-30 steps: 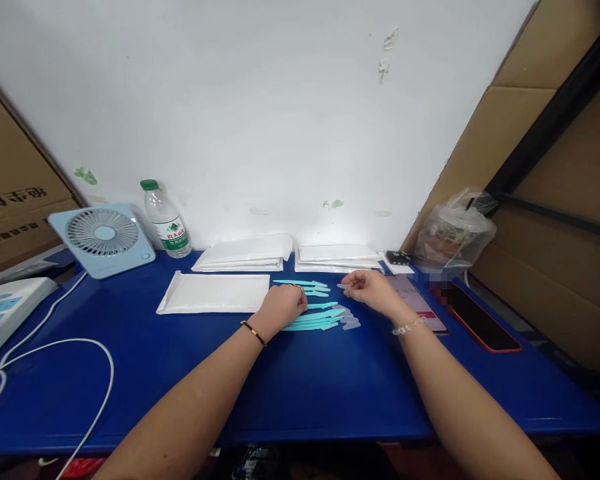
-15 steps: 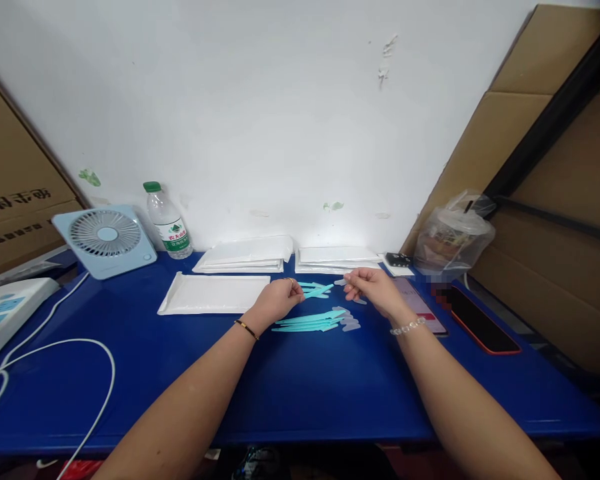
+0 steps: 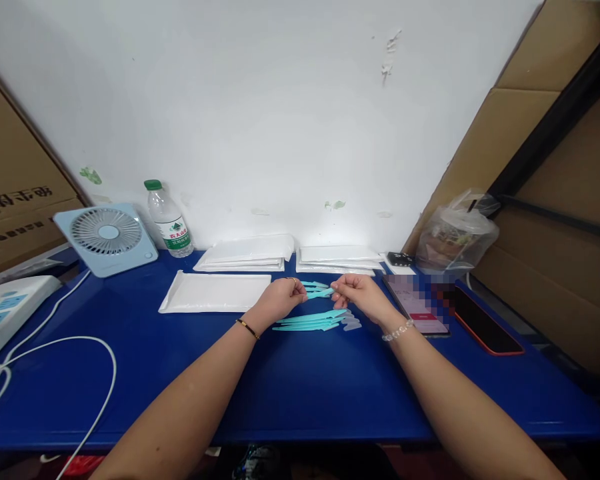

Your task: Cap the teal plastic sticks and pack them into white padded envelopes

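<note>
Where the two hands meet: middle of the head view, hands apart but joined by one turquoise eyebrow razor (image 3: 320,294) spanning the gap over the blue table (image 3: 325,393).
Left hand (image 3: 280,297): thumb and fingers clamped on the razor's left end, a dark bracelet (image 3: 247,329) at the wrist.
Right hand (image 3: 363,295): fingertips pinched at the right end; whether a cap sits in that grip is too small to tell.
Loose razors (image 3: 307,321): a tight row just below the hands, more of them partly hidden behind the held one.
Clear caps (image 3: 351,325): clustered at the row's right tips.
White packets (image 3: 215,293): one left of centre, two piles up against the wall (image 3: 280,100).
Left of frame: blue fan (image 3: 109,232), green-capped water bottle (image 3: 174,225) beside it.
Right of frame: lit phone (image 3: 433,325), red-edged phone (image 3: 487,323), bagged drink cup (image 3: 455,237) above them.
</note>
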The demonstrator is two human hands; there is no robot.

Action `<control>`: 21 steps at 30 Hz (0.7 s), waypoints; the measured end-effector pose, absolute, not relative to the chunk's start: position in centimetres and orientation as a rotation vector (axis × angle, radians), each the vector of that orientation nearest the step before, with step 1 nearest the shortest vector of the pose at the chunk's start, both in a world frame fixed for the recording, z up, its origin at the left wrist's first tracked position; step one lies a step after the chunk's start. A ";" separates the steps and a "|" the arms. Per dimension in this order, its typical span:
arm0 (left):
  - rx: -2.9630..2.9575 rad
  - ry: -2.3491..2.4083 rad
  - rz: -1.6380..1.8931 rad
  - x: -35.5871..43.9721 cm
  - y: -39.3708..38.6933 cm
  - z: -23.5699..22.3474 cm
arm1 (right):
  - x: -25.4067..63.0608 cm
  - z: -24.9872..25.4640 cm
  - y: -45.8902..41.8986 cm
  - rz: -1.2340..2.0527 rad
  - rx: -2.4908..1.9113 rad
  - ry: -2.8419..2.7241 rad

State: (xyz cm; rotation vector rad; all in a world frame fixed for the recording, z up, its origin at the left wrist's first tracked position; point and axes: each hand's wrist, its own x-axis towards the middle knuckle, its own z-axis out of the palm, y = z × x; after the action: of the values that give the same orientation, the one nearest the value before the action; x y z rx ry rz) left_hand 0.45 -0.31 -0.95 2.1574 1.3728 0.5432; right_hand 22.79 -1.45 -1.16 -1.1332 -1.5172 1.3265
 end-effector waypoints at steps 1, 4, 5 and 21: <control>2.151 1.366 0.545 0.5 -0.3 -0.9 | 22.7 -1.1 -1.5 1.329 -1.134 -1.515; 2.135 1.343 0.562 0.5 -0.3 -0.9 | 22.7 -1.0 -1.5 1.341 -1.137 -1.492; 2.132 1.340 0.565 0.4 -0.3 -0.9 | 22.8 -0.9 -1.5 1.339 -1.138 -1.482; 2.090 1.369 0.582 -0.7 0.5 -1.2 | 24.6 -0.3 -1.3 1.028 -1.125 -1.698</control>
State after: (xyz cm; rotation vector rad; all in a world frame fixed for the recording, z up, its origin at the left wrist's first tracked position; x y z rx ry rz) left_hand -0.70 0.52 -1.20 2.0896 1.3689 0.5819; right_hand 24.57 -1.32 -0.33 -1.1249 -1.6980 1.0280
